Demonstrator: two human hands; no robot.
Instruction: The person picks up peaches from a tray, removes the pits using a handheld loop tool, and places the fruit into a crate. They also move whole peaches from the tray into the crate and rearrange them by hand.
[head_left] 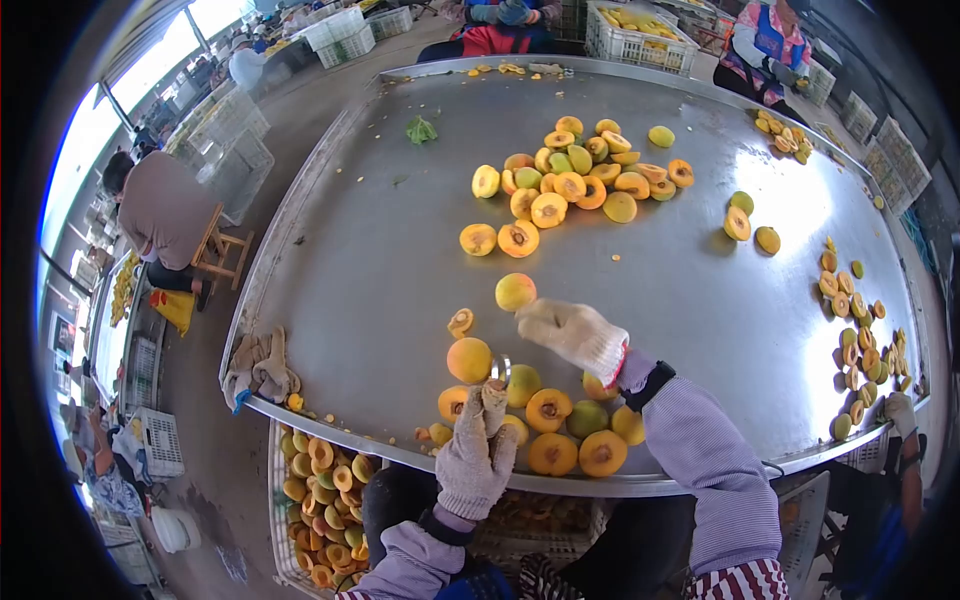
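Note:
My left hand [475, 455], in a knit glove, is closed around the handle of a small tool with a curved metal ring [500, 368], near the table's front edge. A whole peach [469, 360] rests just beyond that hand. My right hand [570, 335], gloved and slightly blurred, is over the metal table beside another whole peach [515, 291]; whether its fingers touch the peach is unclear. Halved peaches [552, 453] lie cut side up between my forearms. A loose pit piece [460, 322] sits between the two whole peaches.
A large pile of peach halves [570, 185] is farther back on the metal table [380, 250]. Crumpled gloves [262, 368] lie at the left corner. Below the edge stands a crate of halves [283, 530]. A co-worker's gloved hand [900, 412] is at the right edge.

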